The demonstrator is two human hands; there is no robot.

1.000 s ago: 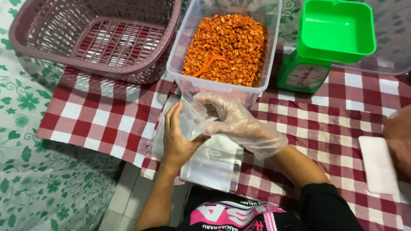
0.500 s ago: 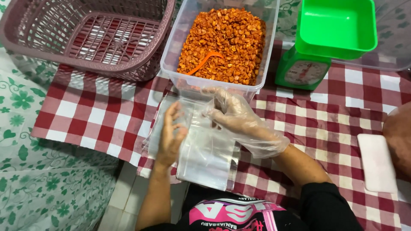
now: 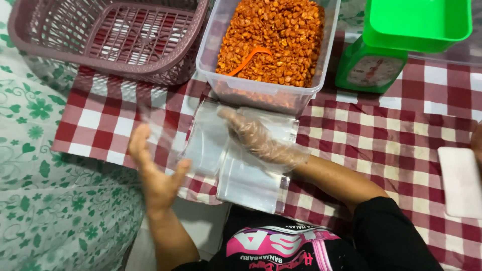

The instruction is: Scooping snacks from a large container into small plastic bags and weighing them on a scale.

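My bare left hand (image 3: 156, 173) is raised over the table's near left edge, palm up and fingers spread, with nothing clearly in it. My right hand (image 3: 256, 141) wears a clear plastic glove and reaches left with its fingers stretched out. Its fingertips lie against a clear plastic bag (image 3: 206, 145) that stands up off a stack of clear bags (image 3: 251, 188). The blur hides whether the fingers are inside that bag or pinching it. Behind them is a clear tub (image 3: 261, 93) full of orange-red seasoned kernels with an orange scoop (image 3: 247, 59) lying in them.
A mauve plastic basket (image 3: 108, 35) stands at the back left. A green kitchen scale (image 3: 374, 68) with a green pan (image 3: 416, 22) is at the back right. A white flat object (image 3: 459, 180) lies at the right edge. Red-checked cloth (image 3: 381, 135) covers the table.
My left hand has let go of the clear bag and swung out to the left, opening. My right hand stays at the bag with its fingers now stretched straight.
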